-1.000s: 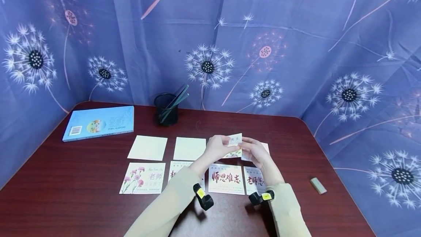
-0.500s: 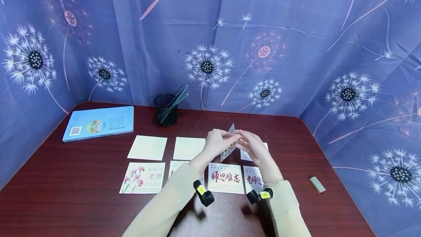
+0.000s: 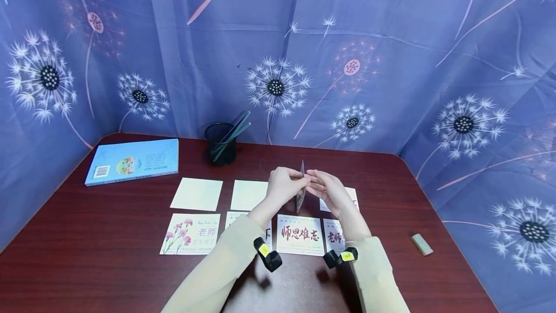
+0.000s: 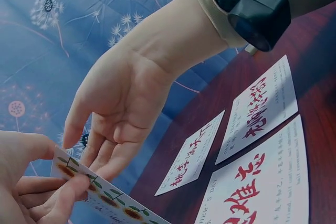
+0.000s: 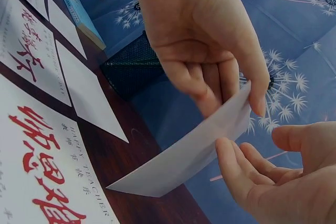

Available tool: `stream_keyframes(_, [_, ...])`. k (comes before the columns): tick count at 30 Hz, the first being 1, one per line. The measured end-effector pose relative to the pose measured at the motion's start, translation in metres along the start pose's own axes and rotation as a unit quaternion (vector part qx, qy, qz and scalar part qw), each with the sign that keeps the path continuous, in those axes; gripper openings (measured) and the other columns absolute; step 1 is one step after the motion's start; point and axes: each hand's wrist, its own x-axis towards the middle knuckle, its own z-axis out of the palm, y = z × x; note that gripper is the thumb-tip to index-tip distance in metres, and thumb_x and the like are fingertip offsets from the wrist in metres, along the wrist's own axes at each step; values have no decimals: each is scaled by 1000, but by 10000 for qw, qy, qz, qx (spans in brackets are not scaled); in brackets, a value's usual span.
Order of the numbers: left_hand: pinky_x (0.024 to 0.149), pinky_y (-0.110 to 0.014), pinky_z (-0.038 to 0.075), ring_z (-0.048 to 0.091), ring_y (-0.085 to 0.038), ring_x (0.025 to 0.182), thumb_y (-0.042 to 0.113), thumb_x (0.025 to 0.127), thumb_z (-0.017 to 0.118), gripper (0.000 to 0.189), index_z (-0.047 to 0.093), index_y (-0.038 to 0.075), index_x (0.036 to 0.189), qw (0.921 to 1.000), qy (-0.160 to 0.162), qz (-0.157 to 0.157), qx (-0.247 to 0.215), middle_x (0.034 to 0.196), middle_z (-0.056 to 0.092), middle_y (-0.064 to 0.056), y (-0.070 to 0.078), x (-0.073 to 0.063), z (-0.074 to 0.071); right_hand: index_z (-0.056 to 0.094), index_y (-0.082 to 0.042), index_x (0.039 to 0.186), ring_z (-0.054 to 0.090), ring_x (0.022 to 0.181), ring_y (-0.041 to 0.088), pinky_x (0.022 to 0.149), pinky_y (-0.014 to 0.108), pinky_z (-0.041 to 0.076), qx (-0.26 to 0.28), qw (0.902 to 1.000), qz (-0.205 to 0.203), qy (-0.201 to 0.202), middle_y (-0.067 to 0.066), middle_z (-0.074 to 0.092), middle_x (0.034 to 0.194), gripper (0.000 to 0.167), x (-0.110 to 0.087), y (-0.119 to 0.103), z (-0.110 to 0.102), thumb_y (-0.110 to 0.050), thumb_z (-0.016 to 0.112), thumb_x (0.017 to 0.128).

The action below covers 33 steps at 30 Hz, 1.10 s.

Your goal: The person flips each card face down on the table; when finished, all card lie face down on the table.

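Note:
My left hand (image 3: 283, 185) pinches a greeting card (image 3: 300, 187) between thumb and fingers, above the table. The card stands nearly edge-on in the head view. Its sunflower-printed side (image 4: 107, 195) shows in the left wrist view, and its blank white side (image 5: 184, 156) in the right wrist view. Beside that blank side is my right hand (image 3: 332, 192), fingers extended and thumb apart from the card. One fingertip is at or very near the card; contact is unclear. Below lie a card with red writing (image 3: 299, 235) and another red-lettered card (image 3: 333, 235), partly hidden by the right arm.
Two blank-side-up cards (image 3: 197, 194) (image 3: 249, 195) lie left of the hands. A carnation card (image 3: 189, 234) is nearer the front. Behind are a blue book (image 3: 134, 158) and a black mesh pen holder (image 3: 220, 146). A small eraser-like block (image 3: 422, 244) lies at right.
The card has turned from facing the head camera to nearly edge-on. My right hand has let go of its edge, while the left keeps its pinch.

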Motion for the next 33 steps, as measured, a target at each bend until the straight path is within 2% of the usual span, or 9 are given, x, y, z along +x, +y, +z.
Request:
stream_keyframes(4, [61, -25, 59, 72, -16, 59, 19, 85, 73, 29, 74, -1, 106, 9991, 99, -100, -406, 84, 76, -13, -2, 0, -1, 32, 17, 141, 69, 83, 2, 83, 16, 55, -72, 9999, 42, -107, -6, 68, 94, 49, 0, 1, -2, -17, 38, 106])
stream_keyframes(7, [56, -23, 57, 70, -15, 56, 14, 85, 72, 25, 75, -1, 104, 9985, 307, -102, -448, 84, 76, -13, -5, 0, -2, 31, 16, 142, 69, 86, 2, 84, 16, 55, -185, 9997, 36, -164, -4, 69, 99, 50, -1, 1, -5, -17, 38, 106])
stream_keyframes(12, [54, -23, 57, 70, -16, 57, 8, 83, 68, 22, 75, 0, 102, 9972, 557, -230, -433, 86, 76, -12, -13, -1, -2, 32, 14, 143, 68, 89, 2, 86, 16, 54, -296, 9995, 48, -64, -2, 68, 106, 50, -2, 0, -14, -18, 39, 106])
stream_keyframes(18, [54, -24, 58, 71, -21, 60, 7, 82, 68, 22, 75, -1, 101, 9953, 686, -415, -549, 86, 76, -14, -26, -6, 3, 30, 14, 145, 69, 89, 3, 87, 17, 54, -201, 9997, 121, 87, -2, 69, 104, 50, -5, 1, -24, -17, 37, 106])
stream_keyframes(23, [55, -25, 58, 72, -21, 60, 7, 81, 68, 19, 75, 0, 98, 9942, 803, -565, -434, 83, 76, -14, -40, -8, 5, 28, 15, 145, 70, 89, 4, 85, 17, 55, -161, 9998, 83, 80, -2, 69, 104, 52, -8, 3, -33, -17, 38, 106])
stream_keyframes(27, [56, -24, 57, 70, -18, 57, 8, 80, 70, 17, 76, 2, 95, 9939, 875, -658, -122, 80, 76, -11, -50, -9, 3, 27, 15, 145, 70, 88, 4, 84, 16, 55, -76, 9999, 75, 90, -4, 70, 101, 51, -8, 4, -39, -16, 37, 106])
stream_keyframes(33, [52, -21, 54, 69, -15, 55, 10, 81, 71, 14, 76, 2, 91, 9931, 737, -897, 191, 78, 76, -10, -59, -9, 0, 26, 16, 145, 70, 89, 4, 83, 15, 55, -22, 9999, 58, 113, -5, 71, 97, 51, -8, 6, -45, -15, 37, 106])
